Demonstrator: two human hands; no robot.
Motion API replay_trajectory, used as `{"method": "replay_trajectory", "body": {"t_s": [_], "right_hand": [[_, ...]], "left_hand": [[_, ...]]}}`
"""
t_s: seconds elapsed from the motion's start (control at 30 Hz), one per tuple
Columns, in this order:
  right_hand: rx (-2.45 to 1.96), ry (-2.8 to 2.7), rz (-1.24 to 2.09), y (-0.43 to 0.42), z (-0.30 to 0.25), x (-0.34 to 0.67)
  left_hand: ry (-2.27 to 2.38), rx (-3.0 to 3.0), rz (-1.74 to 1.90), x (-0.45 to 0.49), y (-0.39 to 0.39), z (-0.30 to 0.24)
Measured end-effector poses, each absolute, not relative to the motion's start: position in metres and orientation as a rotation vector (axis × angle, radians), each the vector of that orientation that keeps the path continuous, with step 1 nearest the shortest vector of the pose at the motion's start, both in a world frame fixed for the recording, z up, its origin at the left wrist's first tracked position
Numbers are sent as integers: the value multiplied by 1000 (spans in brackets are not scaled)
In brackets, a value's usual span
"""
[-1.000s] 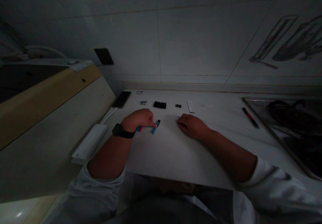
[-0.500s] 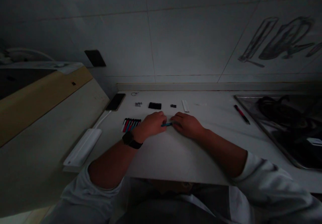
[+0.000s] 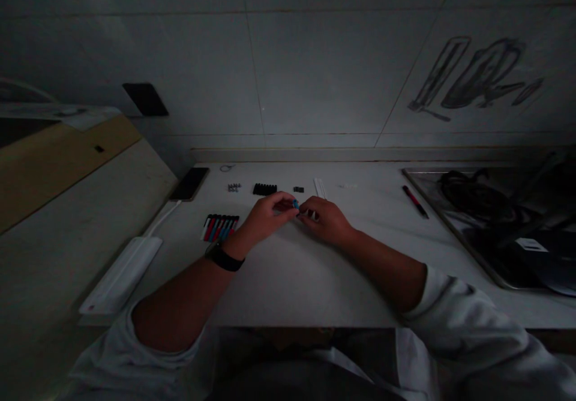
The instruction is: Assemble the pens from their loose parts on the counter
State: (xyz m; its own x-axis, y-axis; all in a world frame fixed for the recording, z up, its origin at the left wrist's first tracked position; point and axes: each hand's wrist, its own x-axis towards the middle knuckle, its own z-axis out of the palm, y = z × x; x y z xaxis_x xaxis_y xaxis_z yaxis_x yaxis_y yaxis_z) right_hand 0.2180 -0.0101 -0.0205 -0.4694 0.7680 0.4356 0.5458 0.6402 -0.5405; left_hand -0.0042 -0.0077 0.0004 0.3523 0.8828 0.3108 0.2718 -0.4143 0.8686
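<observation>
My left hand [image 3: 273, 216], with a dark watch on its wrist, pinches a small blue pen barrel [image 3: 296, 204] above the white countertop. My right hand [image 3: 324, 220] meets it from the right, its thumb and fingers closed at the barrel's near end; whether they grip the barrel or a small part at its end is hidden. Left of my left hand lies a row of red, blue and white pen barrels [image 3: 219, 228] with black ends. Behind the hands are a row of short black pieces [image 3: 264, 189], small metal pieces [image 3: 234, 188], small dark pieces [image 3: 299, 189] and thin white sticks [image 3: 319, 187].
A phone [image 3: 191, 183] and a white power strip [image 3: 121, 275] lie at the left, beside a slanted panel. A red and black pen [image 3: 414, 202] rests near the metal-edged sink [image 3: 454, 242] at the right. A tiled wall [image 3: 324, 77] closes off the back.
Both hands have risen and come together around the blue barrel, which was lying level between them and now points more upright. The view has shifted slightly to the right.
</observation>
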Motion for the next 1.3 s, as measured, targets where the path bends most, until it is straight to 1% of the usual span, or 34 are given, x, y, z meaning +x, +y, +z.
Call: {"method": "replay_trajectory", "body": {"t_s": [0.1, 0.27, 0.5, 0.63, 0.77, 0.93, 1.1, 1.3], "right_hand": [[-968, -2155, 516, -10, -20, 217], [-1006, -2157, 559, -9, -18, 218], [-1128, -1986, 662, -7, -24, 215], [-1092, -2083, 606, -8, -25, 215], [-1026, -2194, 513, -9, -23, 218], [-1049, -2216, 460, -8, -21, 221], [-1114, -2089, 425, -7, -23, 224], [-1026, -2175, 439, -12, -20, 221]], "left_hand": [[976, 1665, 1098, -2, -4, -6], [910, 1267, 1148, 0, 1, -11], [830, 1092, 1236, 3, -1, -13], [764, 1003, 1305, 3, -1, -11], [782, 964, 1397, -2, 3, -11], [792, 904, 1426, -5, 8, -16], [841, 994, 1326, 2, 3, -19], [875, 1215, 1203, 11, -8, -20]]}}
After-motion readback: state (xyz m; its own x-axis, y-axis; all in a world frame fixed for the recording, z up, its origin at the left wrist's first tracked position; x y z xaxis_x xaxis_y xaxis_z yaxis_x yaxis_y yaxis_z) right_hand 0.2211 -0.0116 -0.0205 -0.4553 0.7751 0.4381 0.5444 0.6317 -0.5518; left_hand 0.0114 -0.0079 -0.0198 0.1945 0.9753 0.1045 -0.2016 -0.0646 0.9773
